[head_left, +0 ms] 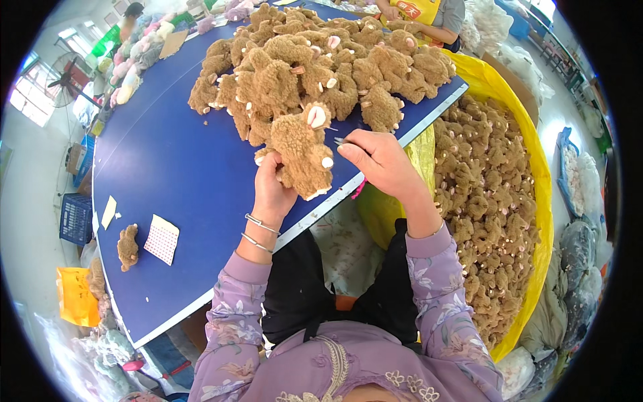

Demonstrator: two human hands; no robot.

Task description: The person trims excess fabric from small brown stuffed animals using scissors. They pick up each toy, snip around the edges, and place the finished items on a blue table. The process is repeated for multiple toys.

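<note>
My left hand (pixel 273 184) is closed round the lower left side of a brown plush toy (pixel 299 151). The fluffy toy has a pink-and-white ear at its top and white tips on its limbs. Just to its right, my right hand (pixel 380 161) is closed in a pinch on a small metal tool (pixel 340 141). Only the dark tip of that tool shows, so its exact kind is hidden by the fingers. The tip stays apart from the toy. Directly behind rises a big pile of like brown plush toys (pixel 278 74) on the blue table (pixel 167 174).
On my right a yellow-lined bin (pixel 544 201) is full of brown plush toys. At the table's left lie a single small plush toy (pixel 127 248) and a printed sheet (pixel 162 239). A co-worker in a yellow apron (pixel 423 15) stands across the table. A blue crate (pixel 76 218) is beyond the left edge.
</note>
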